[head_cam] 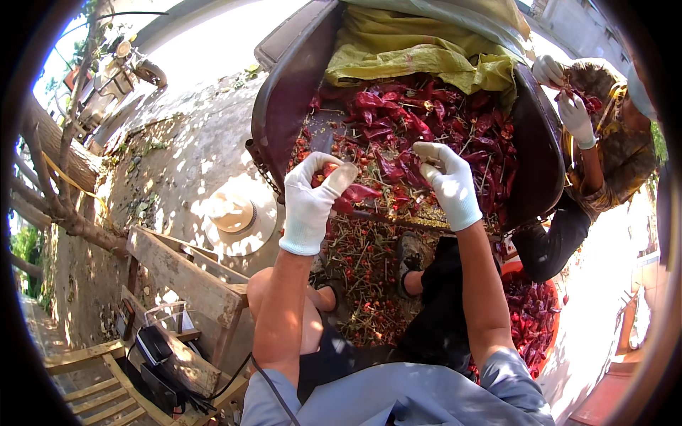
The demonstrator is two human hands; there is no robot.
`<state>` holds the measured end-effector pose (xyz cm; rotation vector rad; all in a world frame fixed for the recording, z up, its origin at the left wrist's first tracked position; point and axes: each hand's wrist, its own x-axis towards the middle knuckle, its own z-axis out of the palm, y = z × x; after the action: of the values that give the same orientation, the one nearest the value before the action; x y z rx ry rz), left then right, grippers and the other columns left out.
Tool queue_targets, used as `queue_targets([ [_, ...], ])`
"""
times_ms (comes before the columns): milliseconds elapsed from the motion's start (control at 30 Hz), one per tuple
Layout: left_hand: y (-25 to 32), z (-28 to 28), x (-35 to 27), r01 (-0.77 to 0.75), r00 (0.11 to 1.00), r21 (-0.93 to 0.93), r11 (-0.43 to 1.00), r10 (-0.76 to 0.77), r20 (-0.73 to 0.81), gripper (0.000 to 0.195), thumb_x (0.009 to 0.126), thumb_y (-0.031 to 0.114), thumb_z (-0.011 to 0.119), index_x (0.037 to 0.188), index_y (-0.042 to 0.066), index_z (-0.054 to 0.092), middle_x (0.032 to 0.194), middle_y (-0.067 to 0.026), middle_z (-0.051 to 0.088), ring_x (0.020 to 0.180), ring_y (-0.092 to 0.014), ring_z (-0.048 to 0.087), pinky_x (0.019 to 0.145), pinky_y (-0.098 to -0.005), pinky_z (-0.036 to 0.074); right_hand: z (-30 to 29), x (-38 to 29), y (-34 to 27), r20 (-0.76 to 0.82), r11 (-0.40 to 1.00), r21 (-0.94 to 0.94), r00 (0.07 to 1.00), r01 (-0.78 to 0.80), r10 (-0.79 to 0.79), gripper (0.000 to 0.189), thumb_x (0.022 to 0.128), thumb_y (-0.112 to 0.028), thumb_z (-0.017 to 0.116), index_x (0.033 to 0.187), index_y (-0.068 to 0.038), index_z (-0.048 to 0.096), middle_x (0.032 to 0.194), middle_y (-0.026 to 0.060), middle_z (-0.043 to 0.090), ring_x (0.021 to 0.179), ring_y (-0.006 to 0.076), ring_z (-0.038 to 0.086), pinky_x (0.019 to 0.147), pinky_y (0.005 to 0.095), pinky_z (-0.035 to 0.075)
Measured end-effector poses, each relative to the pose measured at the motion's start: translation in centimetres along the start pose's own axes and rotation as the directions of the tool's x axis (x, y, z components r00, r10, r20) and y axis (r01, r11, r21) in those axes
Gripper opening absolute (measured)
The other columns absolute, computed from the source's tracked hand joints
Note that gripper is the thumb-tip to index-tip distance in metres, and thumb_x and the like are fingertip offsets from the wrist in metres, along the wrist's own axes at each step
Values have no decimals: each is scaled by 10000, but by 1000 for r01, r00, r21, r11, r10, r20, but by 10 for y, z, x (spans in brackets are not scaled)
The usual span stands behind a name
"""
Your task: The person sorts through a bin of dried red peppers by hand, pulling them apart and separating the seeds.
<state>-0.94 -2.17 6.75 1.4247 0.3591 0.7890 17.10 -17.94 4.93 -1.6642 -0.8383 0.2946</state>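
Observation:
My left hand (318, 198), in a white knit glove, grips dried red chili peppers (356, 195) between thumb and fingers. One pepper pokes out below the fingertips, towards the right. Opposite it, my right hand (450, 178), gloved the same way, has its thumb and fingers apart, and nothing plainly shows between them. Both hands are above the front of a dark metal cart bed (287, 114). In the bed lies a heap of dried red peppers (453, 114), with loose stems, seeds and scraps towards the front edge. A yellow-green woven sack (405, 50) covers the back of the heap.
Stems and pepper scraps (362, 277) litter the ground between my feet. An orange tub (554, 319) of peppers stands at right, near a gloved co-worker (613, 128) handling peppers. At left are a straw hat (234, 213), a wooden bench (186, 271) and a black cable (234, 381).

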Motion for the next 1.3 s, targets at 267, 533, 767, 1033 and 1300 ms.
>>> queue_targets([
  [267,-12,0,4,33,994,-184,982,-51,-94,200,888,195,730,794,39,647,719,-26,665,521,-40,563,421,-185,391,13,-43,23,260,602,-733,948,317,-182,291,756,-170,771,1043,-145,734,1022,39,694,979,277,641,833,405,525],
  [533,7,14,-8,158,987,31,987,-157,-21,141,892,151,715,934,18,698,748,-30,686,567,-39,577,452,-185,399,19,-37,34,-59,788,-600,975,139,-216,125,822,-147,740,945,-122,747,905,61,711,809,252,693,737,352,548],
  [767,-25,29,-54,100,994,219,970,-109,29,212,877,89,735,1065,-10,734,897,-11,711,776,-39,591,697,-208,494,22,-79,8,-181,956,239,959,-172,218,266,920,-110,713,1132,42,661,920,43,704,744,55,610,620,217,487],
  [1033,-37,64,-130,122,987,107,987,-109,-116,219,911,89,717,1111,1,723,852,39,666,743,-12,522,677,-186,461,42,-142,1,-212,980,-80,957,183,-197,207,848,-16,743,1051,-5,708,931,89,716,796,116,687,719,247,544],
  [1300,-19,59,-151,96,991,140,985,-82,-101,267,913,84,701,1152,-34,685,954,-14,700,813,-53,595,766,-216,504,29,-169,-11,10,980,31,980,199,-199,287,895,51,641,1175,9,687,924,39,683,735,61,591,662,231,502],
])
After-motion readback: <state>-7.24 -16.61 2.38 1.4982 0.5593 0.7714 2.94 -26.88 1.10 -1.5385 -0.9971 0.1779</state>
